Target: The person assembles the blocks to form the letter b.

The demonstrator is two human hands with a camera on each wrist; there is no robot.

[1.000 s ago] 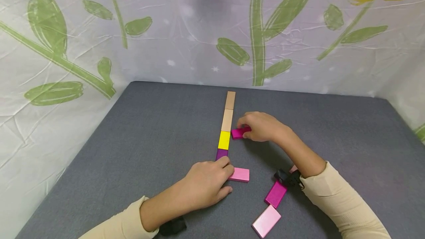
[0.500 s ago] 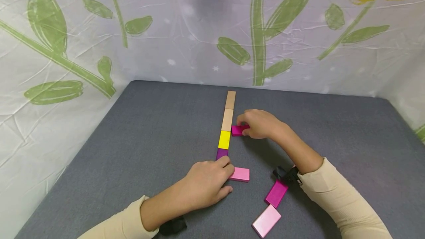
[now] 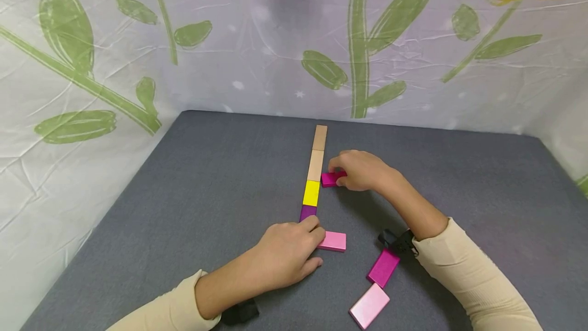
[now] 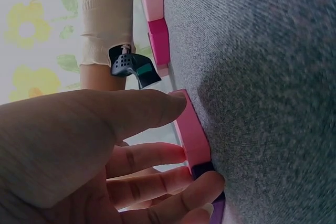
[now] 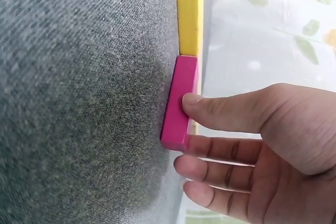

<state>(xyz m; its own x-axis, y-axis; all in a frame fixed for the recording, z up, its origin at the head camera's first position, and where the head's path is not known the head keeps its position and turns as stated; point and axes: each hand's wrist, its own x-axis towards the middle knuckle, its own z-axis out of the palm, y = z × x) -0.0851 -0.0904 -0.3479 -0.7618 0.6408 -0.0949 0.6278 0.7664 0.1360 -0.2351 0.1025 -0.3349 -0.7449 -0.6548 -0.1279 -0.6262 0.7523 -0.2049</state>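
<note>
With right hand [image 3: 362,170], pinching magenta block [image 3: 328,180], likely light, stiff, best held by long sides; with left hand [image 3: 288,254], unclear whether gripping.

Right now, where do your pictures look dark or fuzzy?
Head view: a soft shadow lies on the grey cloth below the right forearm; left wrist view: the flowered backdrop looks pale and fuzzy; right wrist view: the cloth is darker beside the magenta block.
</note>
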